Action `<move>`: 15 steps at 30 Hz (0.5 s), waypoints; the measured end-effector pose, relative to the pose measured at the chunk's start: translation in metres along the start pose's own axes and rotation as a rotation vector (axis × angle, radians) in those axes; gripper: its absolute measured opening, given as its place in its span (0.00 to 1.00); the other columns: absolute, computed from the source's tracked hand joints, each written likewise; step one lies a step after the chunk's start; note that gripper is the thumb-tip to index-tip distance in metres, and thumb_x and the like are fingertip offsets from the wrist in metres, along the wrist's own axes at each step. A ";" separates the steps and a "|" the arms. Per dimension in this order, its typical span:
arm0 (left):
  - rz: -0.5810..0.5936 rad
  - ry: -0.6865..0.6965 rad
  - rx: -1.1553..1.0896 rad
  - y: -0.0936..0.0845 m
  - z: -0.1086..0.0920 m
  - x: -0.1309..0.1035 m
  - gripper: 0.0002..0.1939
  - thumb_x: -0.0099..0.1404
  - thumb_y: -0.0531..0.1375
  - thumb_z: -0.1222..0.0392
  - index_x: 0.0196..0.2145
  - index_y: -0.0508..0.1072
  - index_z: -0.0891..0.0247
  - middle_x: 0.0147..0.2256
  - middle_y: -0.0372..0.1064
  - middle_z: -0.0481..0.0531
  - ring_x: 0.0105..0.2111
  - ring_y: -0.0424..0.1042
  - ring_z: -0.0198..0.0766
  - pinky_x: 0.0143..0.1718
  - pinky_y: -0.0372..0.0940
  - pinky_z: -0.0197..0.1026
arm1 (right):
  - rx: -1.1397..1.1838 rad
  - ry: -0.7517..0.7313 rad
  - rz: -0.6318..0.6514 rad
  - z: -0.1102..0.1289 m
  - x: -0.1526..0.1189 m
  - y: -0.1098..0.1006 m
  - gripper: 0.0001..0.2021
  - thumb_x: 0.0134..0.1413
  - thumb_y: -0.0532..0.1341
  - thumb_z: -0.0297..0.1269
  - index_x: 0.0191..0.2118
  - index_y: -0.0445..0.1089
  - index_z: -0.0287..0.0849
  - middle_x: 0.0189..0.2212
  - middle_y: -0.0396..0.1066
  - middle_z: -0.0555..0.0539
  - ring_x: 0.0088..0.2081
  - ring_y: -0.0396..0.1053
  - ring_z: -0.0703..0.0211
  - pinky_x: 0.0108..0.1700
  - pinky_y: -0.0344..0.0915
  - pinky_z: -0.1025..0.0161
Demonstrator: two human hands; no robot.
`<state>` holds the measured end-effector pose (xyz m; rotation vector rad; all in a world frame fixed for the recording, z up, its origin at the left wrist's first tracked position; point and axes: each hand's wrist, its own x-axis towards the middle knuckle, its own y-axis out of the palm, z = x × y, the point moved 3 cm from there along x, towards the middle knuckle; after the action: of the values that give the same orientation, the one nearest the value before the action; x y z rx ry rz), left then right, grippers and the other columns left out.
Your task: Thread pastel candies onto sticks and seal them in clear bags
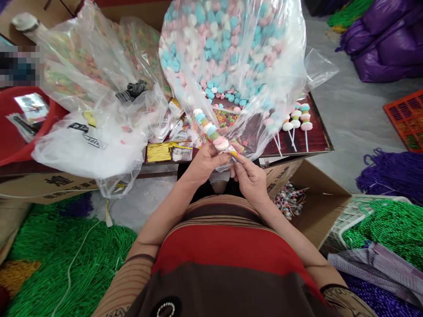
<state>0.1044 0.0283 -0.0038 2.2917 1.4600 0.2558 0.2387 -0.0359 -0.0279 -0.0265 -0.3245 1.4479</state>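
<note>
A stick of stacked marshmallows and gummy rings (208, 127), in what looks like a clear wrapper, slants between my hands at the table's front edge. My left hand (208, 163) is closed round its lower end, by the pink marshmallow. The fingers of my right hand (249, 176) pinch the wrapper's bottom around the stick, where something small and yellow shows. Behind them lies a large clear bag of pink, blue and white marshmallows (214, 48). Finished-looking candy sticks (306, 121) lie at the table's right end. Yellow twist ties (159, 152) are left of my hands.
Bags of gummy rings (66, 75), a white plastic bag (86, 145) and a red basin (49, 127) occupy the left. Below the table's right end, a cardboard box (325, 198) holds many candy sticks. Green cords (82, 259) cover the floor at left; an orange crate (405, 119) stands right.
</note>
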 end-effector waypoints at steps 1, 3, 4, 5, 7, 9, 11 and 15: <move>-0.008 -0.006 -0.011 0.002 0.001 -0.001 0.31 0.52 0.75 0.45 0.50 0.74 0.60 0.38 0.80 0.52 0.39 0.78 0.41 0.37 0.71 0.40 | 0.004 -0.009 -0.017 0.000 0.000 0.000 0.18 0.69 0.56 0.47 0.55 0.76 0.49 0.23 0.69 0.53 0.22 0.63 0.63 0.29 0.68 0.62; -0.024 -0.020 -0.039 0.005 0.005 -0.001 0.31 0.53 0.73 0.43 0.50 0.75 0.60 0.37 0.81 0.53 0.37 0.78 0.42 0.32 0.70 0.40 | -0.001 -0.018 -0.054 0.000 -0.001 0.001 0.17 0.68 0.57 0.45 0.54 0.77 0.49 0.24 0.70 0.52 0.22 0.64 0.63 0.29 0.69 0.61; -0.030 -0.024 -0.058 0.007 0.008 -0.001 0.30 0.54 0.72 0.41 0.50 0.75 0.61 0.37 0.80 0.54 0.35 0.77 0.41 0.30 0.69 0.40 | -0.010 -0.022 -0.073 0.000 -0.001 0.001 0.16 0.68 0.57 0.45 0.53 0.78 0.49 0.24 0.71 0.52 0.23 0.65 0.63 0.29 0.70 0.61; -0.038 -0.025 -0.077 0.008 0.010 0.000 0.29 0.55 0.71 0.40 0.48 0.76 0.61 0.36 0.80 0.54 0.33 0.77 0.41 0.28 0.68 0.40 | -0.019 -0.029 -0.092 0.000 -0.001 0.003 0.16 0.68 0.57 0.45 0.52 0.78 0.49 0.24 0.72 0.51 0.23 0.66 0.62 0.30 0.71 0.60; -0.059 -0.027 -0.113 0.012 0.015 0.000 0.27 0.57 0.69 0.37 0.43 0.78 0.63 0.34 0.80 0.55 0.29 0.75 0.38 0.25 0.65 0.39 | -0.027 -0.054 -0.121 0.000 -0.002 0.006 0.15 0.67 0.58 0.43 0.51 0.79 0.49 0.25 0.73 0.51 0.24 0.68 0.62 0.31 0.73 0.59; -0.072 -0.043 -0.147 0.015 0.018 -0.001 0.26 0.57 0.68 0.37 0.39 0.79 0.64 0.33 0.79 0.55 0.28 0.74 0.37 0.24 0.63 0.38 | -0.021 -0.084 -0.147 0.000 -0.002 0.008 0.14 0.67 0.59 0.42 0.50 0.80 0.47 0.26 0.74 0.50 0.23 0.69 0.62 0.31 0.73 0.60; -0.055 -0.068 -0.176 0.017 0.017 -0.003 0.24 0.58 0.68 0.39 0.39 0.79 0.63 0.33 0.79 0.54 0.27 0.73 0.35 0.24 0.63 0.37 | -0.018 -0.097 -0.171 -0.001 -0.001 0.008 0.14 0.67 0.59 0.41 0.49 0.80 0.46 0.25 0.75 0.51 0.23 0.68 0.63 0.29 0.73 0.62; -0.019 -0.059 -0.244 0.015 0.007 -0.005 0.21 0.56 0.72 0.48 0.45 0.79 0.59 0.39 0.81 0.52 0.32 0.76 0.35 0.33 0.69 0.38 | -0.032 -0.115 -0.220 -0.005 0.000 0.003 0.14 0.67 0.59 0.41 0.51 0.79 0.46 0.23 0.72 0.53 0.20 0.66 0.65 0.25 0.70 0.65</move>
<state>0.1167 0.0167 -0.0033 2.0726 1.3411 0.3380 0.2371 -0.0347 -0.0330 0.0655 -0.4315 1.2283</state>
